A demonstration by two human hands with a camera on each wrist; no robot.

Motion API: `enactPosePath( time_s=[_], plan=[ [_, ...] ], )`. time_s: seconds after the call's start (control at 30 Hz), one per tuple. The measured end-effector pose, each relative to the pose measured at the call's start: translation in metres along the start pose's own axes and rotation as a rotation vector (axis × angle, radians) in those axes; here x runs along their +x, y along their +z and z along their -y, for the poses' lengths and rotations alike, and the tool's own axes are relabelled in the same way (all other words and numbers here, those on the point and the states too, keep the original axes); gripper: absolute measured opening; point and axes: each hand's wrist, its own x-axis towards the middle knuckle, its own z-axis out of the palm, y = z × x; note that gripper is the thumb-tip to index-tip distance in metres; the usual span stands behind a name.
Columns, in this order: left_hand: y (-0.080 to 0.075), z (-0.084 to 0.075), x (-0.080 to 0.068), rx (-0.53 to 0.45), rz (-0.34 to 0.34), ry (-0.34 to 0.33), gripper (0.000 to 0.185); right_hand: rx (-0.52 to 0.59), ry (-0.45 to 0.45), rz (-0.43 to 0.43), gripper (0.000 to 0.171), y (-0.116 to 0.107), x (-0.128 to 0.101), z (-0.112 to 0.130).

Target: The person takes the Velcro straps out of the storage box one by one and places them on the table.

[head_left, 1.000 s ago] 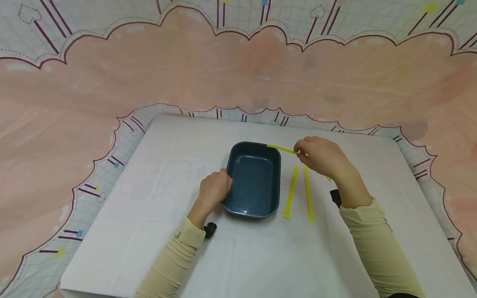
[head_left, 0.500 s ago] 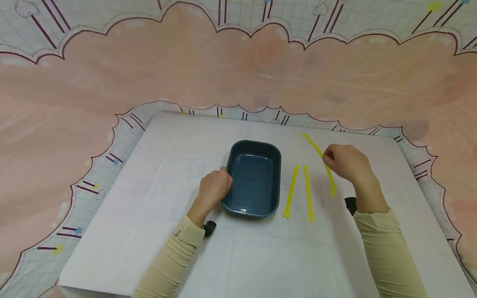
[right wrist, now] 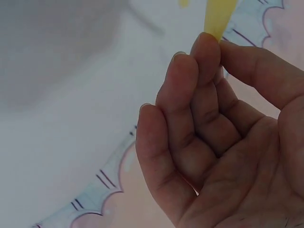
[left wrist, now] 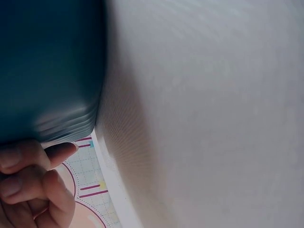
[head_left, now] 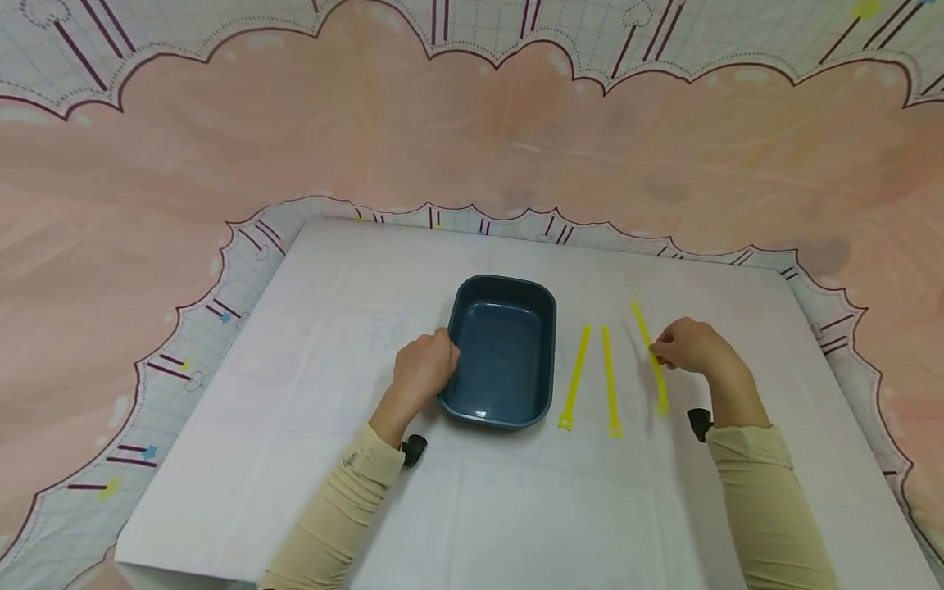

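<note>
- Nearest, two cream sleeves are reaching in from six o'clock over a white sheet (head_left: 516,508) that is covering the table top.
- The left hand (head_left: 424,369) is resting against the nine o'clock wall of a dark blue tray (head_left: 504,351), fingers curled round its rim; the left wrist view is showing fingertips (left wrist: 57,153) tucked under the tray's edge.
- The right hand (head_left: 689,348) is sitting at about three o'clock from the tray, well apart from it, pinching a yellow strip (head_left: 651,356) between thumb and forefinger, the other fingers loosely bent; in the right wrist view the strip (right wrist: 218,16) is poking out above the fingertips (right wrist: 206,47).
- That pinched strip is slanting from eleven to five o'clock, its lower end lying at or near the sheet.
- Between it and the tray, two more yellow strips (head_left: 575,377) (head_left: 610,381) are lying flat on the sheet, nearly parallel and apart from each other.
- Farther out, a grid-patterned border (head_left: 243,254) with scalloped edging is ringing the white sheet.
- Beyond that, toward twelve o'clock, a pink cloth backdrop (head_left: 472,139) is filling the room's far side, the same grid pattern arching above it.
</note>
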Motion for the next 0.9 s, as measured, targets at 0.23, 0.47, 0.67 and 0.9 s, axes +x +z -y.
enactPosePath(
  time_s=[0.23, 0.47, 0.67, 0.9],
  plan=[
    [-0.001, -0.001, -0.001, -0.005, -0.01, 0.008, 0.019, 0.062, 0.031, 0.045, 0.027, 0.018, 0.008, -0.012],
    [0.0, -0.001, 0.0, 0.001, 0.0, 0.004, 0.019, 0.089, 0.067, 0.047, 0.028, 0.03, 0.016, -0.016],
    [-0.001, -0.001, -0.001, 0.001, 0.0, 0.011, 0.019, 0.087, 0.074, 0.039, 0.03, 0.038, 0.021, -0.019],
    [-0.001, -0.001, -0.001, 0.005, -0.001, 0.013, 0.019, 0.072, 0.04, 0.016, 0.027, 0.042, 0.022, -0.022]
  ],
)
